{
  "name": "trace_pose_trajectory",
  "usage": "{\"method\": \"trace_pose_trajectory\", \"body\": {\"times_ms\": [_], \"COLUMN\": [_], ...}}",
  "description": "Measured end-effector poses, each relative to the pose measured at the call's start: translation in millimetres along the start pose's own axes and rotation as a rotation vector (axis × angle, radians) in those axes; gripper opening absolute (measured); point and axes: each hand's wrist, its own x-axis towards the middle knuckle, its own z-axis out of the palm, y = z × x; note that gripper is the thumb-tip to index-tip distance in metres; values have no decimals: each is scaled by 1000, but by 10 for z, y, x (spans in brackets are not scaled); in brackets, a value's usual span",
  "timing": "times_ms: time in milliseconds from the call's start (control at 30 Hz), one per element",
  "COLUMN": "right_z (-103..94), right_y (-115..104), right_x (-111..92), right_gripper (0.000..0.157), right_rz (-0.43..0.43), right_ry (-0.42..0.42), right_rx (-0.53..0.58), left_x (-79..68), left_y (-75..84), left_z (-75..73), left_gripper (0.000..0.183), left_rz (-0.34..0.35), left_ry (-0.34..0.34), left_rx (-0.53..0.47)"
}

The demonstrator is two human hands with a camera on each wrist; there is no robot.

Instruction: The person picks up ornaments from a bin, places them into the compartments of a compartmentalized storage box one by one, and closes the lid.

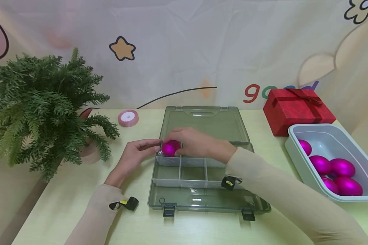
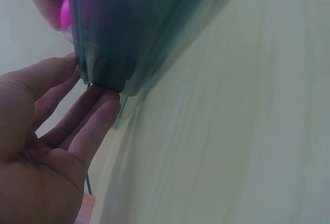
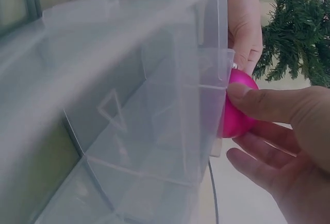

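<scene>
A shiny magenta Christmas ball [image 1: 170, 148] with a silver cap sits at the far left compartment of a clear green divided box [image 1: 192, 172]. My right hand [image 1: 191, 141] holds this ball between thumb and fingers, and its cap points left. The right wrist view shows the thumb on the near side of the ball [image 3: 240, 115], beside the translucent dividers [image 3: 154, 105]. At the box's left wall is my left hand [image 1: 138, 154], its fingers extended and the fingertips touching the outside of the box [image 2: 118, 33]. How deep the ball sits is hidden.
A pale blue bin [image 1: 300, 170] with several magenta balls [image 1: 342, 167] stands at the right, before a red gift box [image 1: 297, 109]. An artificial fir tree [image 1: 49, 105] is at the left, near a pink ribbon roll [image 1: 128, 118]. The box's lid [image 1: 202, 122] lies open behind.
</scene>
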Motion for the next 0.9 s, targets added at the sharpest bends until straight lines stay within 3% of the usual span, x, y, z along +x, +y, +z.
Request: {"method": "trace_pose_trajectory", "body": {"times_ms": [233, 433, 900], "right_z": [31, -13, -445], "right_y": [16, 35, 81], "right_x": [-12, -84, -682], "right_gripper": [34, 37, 44], "right_rz": [-14, -3, 34], "right_ry": [-15, 5, 147], "right_rx": [-19, -12, -76], "left_x": [8, 6, -24], "left_y": [7, -11, 6], "left_z": [2, -4, 12], "left_gripper": [35, 35, 38], "left_rz": [-7, -10, -17], "left_ry": [10, 12, 5], "left_rx": [22, 31, 58]}}
